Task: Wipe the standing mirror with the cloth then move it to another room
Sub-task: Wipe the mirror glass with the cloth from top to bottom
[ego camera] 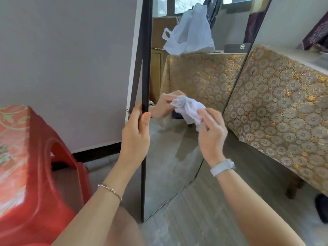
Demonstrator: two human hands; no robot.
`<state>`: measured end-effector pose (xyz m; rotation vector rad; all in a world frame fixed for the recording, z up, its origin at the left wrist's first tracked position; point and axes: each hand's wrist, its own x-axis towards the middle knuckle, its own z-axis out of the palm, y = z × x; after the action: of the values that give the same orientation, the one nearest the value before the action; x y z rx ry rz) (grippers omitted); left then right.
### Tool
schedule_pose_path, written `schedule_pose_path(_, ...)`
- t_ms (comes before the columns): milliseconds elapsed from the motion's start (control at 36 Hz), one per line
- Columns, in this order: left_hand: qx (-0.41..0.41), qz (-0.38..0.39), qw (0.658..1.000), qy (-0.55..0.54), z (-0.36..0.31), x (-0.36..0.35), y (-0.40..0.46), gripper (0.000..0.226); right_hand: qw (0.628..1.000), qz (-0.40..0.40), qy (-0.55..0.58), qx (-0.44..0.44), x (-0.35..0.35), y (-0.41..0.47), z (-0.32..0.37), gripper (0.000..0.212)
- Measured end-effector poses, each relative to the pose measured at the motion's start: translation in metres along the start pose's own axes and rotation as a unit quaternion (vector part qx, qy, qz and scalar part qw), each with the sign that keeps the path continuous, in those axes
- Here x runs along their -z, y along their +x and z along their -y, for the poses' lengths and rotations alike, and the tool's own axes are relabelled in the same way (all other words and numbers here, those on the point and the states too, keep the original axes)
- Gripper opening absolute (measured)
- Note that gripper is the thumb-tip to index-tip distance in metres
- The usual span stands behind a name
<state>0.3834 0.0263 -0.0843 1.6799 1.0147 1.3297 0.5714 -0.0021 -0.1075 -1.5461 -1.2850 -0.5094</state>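
At the mirror's left edge: the left hand (135,132) grips the dark frame, thumb on the front face, fingers curled round behind, forearm rising from below with a thin bracelet (110,189) at the wrist.
Right of that hand: the right hand (212,134) pinches a bunched white cloth (190,110) between thumb and fingertips, wrist bent up, a pale wristband (222,167) on the wrist.
Cloth: held up against or just before the glass; contact cannot be told; its reflection with a hand shows just to its left.
Standing mirror (168,166): upright on the floor, between the two hands, glass facing the person.
Writing: a dark box seen reflected above the right hand bears a pale mark, too small to read.
Beyond the right hand: a table under a gold flower-patterned cloth (276,107).
Reflected above: a white plastic bag.
Left of the left hand: a red plastic stool (35,171), well apart, against the grey wall.
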Motion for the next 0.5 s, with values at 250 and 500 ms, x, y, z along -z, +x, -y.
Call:
schedule_pose_path(250,0.016,0.006,1.000,-0.009,0.003,0.006,-0.001,0.045,0.936,0.343,-0.077,-0.022,-0.003,-0.127,-0.042,0.023)
schedule_pose_path(500,0.010,0.038,0.999,-0.023,0.009,0.011,0.005,0.042,0.993,0.108,0.033,-0.035,0.022,-0.043,-0.015,0.024)
